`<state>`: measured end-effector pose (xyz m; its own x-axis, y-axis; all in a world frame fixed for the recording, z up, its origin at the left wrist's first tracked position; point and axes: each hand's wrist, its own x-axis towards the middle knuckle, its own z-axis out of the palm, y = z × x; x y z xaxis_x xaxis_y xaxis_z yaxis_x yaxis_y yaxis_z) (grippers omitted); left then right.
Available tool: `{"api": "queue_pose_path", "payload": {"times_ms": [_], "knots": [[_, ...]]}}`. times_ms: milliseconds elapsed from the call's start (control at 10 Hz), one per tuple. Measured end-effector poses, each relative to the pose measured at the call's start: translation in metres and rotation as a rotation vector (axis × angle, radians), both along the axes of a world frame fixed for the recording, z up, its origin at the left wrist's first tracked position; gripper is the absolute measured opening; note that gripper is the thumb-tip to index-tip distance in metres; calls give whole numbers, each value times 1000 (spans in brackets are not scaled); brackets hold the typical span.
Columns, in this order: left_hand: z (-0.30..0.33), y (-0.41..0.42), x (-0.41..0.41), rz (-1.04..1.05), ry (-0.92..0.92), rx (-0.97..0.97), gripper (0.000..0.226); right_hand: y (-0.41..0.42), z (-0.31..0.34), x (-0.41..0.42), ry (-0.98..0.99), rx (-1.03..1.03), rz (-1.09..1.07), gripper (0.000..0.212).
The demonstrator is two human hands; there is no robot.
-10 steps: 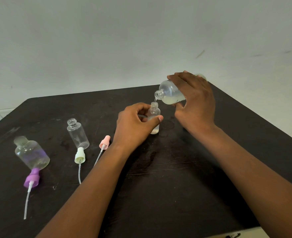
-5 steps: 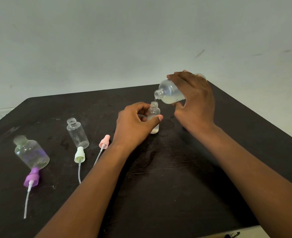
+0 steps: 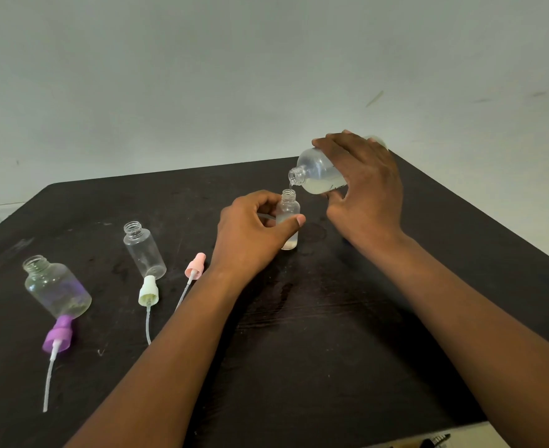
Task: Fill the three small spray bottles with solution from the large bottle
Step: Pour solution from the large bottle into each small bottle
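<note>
My right hand (image 3: 365, 185) grips the large clear bottle (image 3: 318, 173), tipped on its side with its open neck pointing left and down. A thin stream runs from it into a small clear bottle (image 3: 288, 215), which stands upright on the black table (image 3: 331, 334). My left hand (image 3: 250, 234) holds that small bottle, thumb across its front; cloudy liquid fills it partway. Two more open small bottles stand to the left: a slim one (image 3: 144, 250) and a wider one (image 3: 56, 287).
Three spray pump heads with dip tubes lie on the table: a pink one (image 3: 195, 266), a pale green one (image 3: 148, 291) and a purple one (image 3: 58, 334). A wet patch darkens the table near the bottle being filled. A grey wall rises behind the table's far edge.
Both hands and both held bottles stay almost where they were. The large bottle keeps its tilt and the pour goes on.
</note>
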<state>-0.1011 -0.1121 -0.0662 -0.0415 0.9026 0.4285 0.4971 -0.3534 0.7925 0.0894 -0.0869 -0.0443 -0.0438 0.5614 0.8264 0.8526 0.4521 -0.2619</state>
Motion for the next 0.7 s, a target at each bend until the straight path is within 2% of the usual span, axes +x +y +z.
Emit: {"api": "queue_pose_path", "payload": {"times_ms": [700], "knots": [[-1,1,0,0,7,7,21,0,1,0,-8,0,-4,76]]}}
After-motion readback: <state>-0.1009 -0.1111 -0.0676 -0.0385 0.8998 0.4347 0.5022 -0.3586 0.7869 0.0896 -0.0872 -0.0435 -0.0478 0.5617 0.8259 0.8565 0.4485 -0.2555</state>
